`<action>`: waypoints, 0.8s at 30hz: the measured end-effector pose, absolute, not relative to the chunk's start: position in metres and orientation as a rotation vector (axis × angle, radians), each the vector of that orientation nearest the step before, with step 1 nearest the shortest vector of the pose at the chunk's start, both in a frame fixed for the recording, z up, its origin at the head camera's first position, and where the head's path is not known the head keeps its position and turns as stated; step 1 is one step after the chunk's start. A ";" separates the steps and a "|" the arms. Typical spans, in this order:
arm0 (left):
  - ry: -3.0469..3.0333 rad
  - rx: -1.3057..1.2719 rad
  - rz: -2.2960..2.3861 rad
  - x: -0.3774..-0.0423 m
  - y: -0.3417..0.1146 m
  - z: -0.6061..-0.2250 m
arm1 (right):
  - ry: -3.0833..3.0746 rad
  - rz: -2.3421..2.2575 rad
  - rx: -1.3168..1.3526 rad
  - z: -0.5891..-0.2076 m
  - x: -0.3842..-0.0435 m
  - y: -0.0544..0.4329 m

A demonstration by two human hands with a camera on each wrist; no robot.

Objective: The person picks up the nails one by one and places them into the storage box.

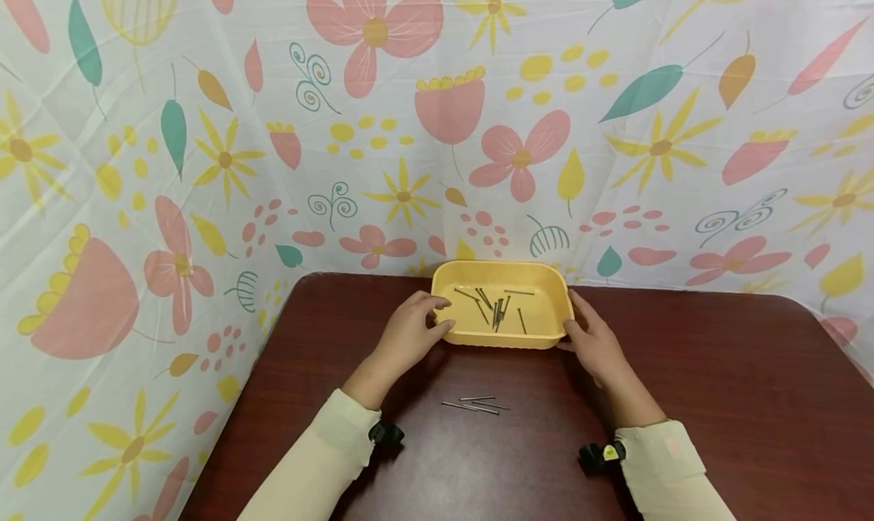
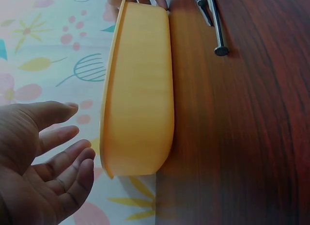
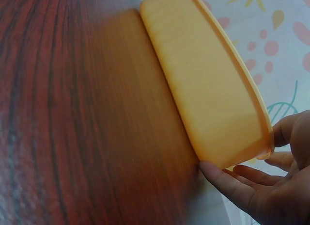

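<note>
A shallow yellow plastic tray stands on the table close to the cloth backdrop, with several nails scattered on its floor. My right hand holds its right end; in the right wrist view the thumb is at the rim and a fingertip meets the lower corner. At the opposite end, my left hand is beside the tray with fingers spread and loosely bent. The left wrist view shows these fingers apart from the tray's yellow side, holding nothing.
Several loose nails lie in a small group on the dark red-brown wooden table, nearer to me than the tray. A flower-printed cloth hangs behind the table and along its left side.
</note>
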State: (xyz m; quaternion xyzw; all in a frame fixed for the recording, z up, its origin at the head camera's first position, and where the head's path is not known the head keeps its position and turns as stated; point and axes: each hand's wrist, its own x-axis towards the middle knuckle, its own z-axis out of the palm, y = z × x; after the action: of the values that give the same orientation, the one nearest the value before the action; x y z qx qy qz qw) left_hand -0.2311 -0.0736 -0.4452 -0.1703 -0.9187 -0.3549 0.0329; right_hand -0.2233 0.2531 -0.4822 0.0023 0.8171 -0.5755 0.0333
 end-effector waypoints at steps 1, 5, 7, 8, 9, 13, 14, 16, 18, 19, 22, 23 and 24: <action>-2.829 -0.530 -1.091 -0.230 -0.074 -0.445 | 2.514 -1.771 0.008 -0.482 -0.223 0.253; -2.835 -0.551 -1.080 -0.226 -0.074 -0.443 | 2.515 -1.768 0.012 -0.481 -0.223 0.253; -2.838 -0.562 -1.071 -0.224 -0.074 -0.442 | 2.516 -1.771 0.011 -0.481 -0.223 0.252; -2.837 -0.567 -1.063 -0.223 -0.074 -0.442 | 2.514 -1.774 0.009 -0.481 -0.223 0.252; -2.836 -0.573 -1.057 -0.222 -0.074 -0.442 | 2.514 -1.775 0.007 -0.481 -0.223 0.252; -2.840 -0.592 -1.041 -0.219 -0.074 -0.441 | 2.510 -1.787 -0.005 -0.482 -0.222 0.252; -2.840 -0.596 -1.043 -0.218 -0.074 -0.441 | 2.510 -1.786 -0.007 -0.482 -0.222 0.252; -2.843 -0.609 -1.053 -0.217 -0.075 -0.441 | 2.511 -1.785 -0.012 -0.482 -0.222 0.252; -2.845 -0.625 -1.052 -0.215 -0.075 -0.440 | 2.512 -1.783 -0.012 -0.482 -0.222 0.252; -2.847 -0.634 -1.050 -0.214 -0.075 -0.440 | 2.513 -1.782 -0.013 -0.482 -0.222 0.252; -2.863 -0.676 -1.022 -0.209 -0.075 -0.439 | 2.515 -1.783 -0.009 -0.481 -0.221 0.252; -2.871 -0.694 -1.014 -0.208 -0.075 -0.439 | 2.517 -1.781 -0.006 -0.481 -0.221 0.252; -2.880 -0.716 -0.999 -0.207 -0.075 -0.438 | 2.518 -1.781 -0.003 -0.481 -0.221 0.252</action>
State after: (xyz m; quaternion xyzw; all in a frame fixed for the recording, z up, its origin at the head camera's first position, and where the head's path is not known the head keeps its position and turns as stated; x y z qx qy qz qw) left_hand -0.2066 -0.0745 -0.4383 -0.2287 -0.9198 -0.3189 0.0050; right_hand -0.2214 0.2519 -0.4812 -0.0011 0.8161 -0.5771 0.0289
